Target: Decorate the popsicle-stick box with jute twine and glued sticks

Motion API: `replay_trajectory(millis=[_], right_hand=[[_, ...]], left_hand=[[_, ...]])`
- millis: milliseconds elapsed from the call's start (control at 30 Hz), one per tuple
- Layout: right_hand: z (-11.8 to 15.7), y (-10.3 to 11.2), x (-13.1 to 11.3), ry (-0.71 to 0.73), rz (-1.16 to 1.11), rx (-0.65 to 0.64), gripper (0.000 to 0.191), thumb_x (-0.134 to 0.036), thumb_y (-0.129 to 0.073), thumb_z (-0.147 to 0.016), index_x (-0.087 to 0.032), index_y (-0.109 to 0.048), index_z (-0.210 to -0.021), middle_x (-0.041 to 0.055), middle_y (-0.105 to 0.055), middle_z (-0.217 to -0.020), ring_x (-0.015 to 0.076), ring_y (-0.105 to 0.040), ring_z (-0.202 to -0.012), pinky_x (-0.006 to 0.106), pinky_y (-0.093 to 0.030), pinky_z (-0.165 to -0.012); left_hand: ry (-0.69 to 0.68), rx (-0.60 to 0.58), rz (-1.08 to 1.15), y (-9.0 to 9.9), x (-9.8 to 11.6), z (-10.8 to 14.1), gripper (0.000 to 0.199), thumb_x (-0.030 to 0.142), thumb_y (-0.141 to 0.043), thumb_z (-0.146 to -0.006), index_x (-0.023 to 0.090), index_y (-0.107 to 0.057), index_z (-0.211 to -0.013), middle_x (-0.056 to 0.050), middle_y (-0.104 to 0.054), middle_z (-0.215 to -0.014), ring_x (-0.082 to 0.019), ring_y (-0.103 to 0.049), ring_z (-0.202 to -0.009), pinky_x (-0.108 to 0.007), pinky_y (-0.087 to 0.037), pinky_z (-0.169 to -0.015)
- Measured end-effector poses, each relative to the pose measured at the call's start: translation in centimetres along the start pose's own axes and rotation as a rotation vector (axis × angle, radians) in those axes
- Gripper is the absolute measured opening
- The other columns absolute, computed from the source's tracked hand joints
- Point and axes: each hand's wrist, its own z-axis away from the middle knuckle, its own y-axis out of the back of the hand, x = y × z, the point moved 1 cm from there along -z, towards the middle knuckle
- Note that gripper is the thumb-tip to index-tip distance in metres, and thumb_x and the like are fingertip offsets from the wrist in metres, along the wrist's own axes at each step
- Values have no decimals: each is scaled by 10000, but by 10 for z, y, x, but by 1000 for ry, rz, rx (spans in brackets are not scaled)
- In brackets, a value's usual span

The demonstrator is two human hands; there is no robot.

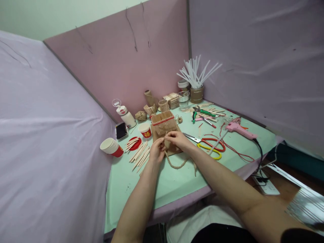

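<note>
My left hand (pixel 158 149) and my right hand (pixel 176 140) meet at the front of a small brown box (pixel 164 124) with a red band near its rim. Fingers of both hands are pinched together around the end of a braided tan cord. From the left hand, the braided cord (pixel 177 167) curves over the green tabletop and passes under my right wrist. A flat brown board (pixel 179 148) lies beneath the box and hands. What exactly sits between the fingertips is too small to make out fully.
Wooden sticks (pixel 140 156), paper cups (pixel 111 147) and a red-and-white cup (pixel 145 130) stand left. Scissors (pixel 211 143), green-handled pliers (pixel 202 112) and a pink glue gun (pixel 240 130) lie right. Behind are a glass of water (pixel 183 101), white sticks (pixel 194 72) and a twine ball (pixel 141 116).
</note>
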Motion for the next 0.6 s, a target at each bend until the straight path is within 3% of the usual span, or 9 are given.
replay_trajectory(millis=[200,333,600], right_hand=[[2,-1,-3,-70,-191,-43,306,-448,-684,-628,-173,-581,-717,-39,-536,-652,74,-444,-539,199,-327,-495],[3,-2,-5,-116,-237,-52,311,-442,-693,-624,-171,-578,-726,-29,-548,-672,80,-471,-565,194,-337,-499],[0,-2,0,-94,-287,-30,318,-436,-699,-613,-158,-604,-734,-32,-525,-639,76,-455,-582,188,-329,-510]], left_hand=[[-75,48,-91,-5,2,5,260,272,-731,-583,137,-555,-717,64,-395,-550,-22,-322,-461,-166,-188,-409],[-101,18,-125,-6,2,5,281,301,-737,-583,134,-551,-713,60,-399,-555,-26,-335,-475,-167,-200,-413],[-127,23,-122,-5,3,3,252,298,-719,-593,135,-554,-693,60,-386,-539,-35,-315,-474,-186,-196,-432]])
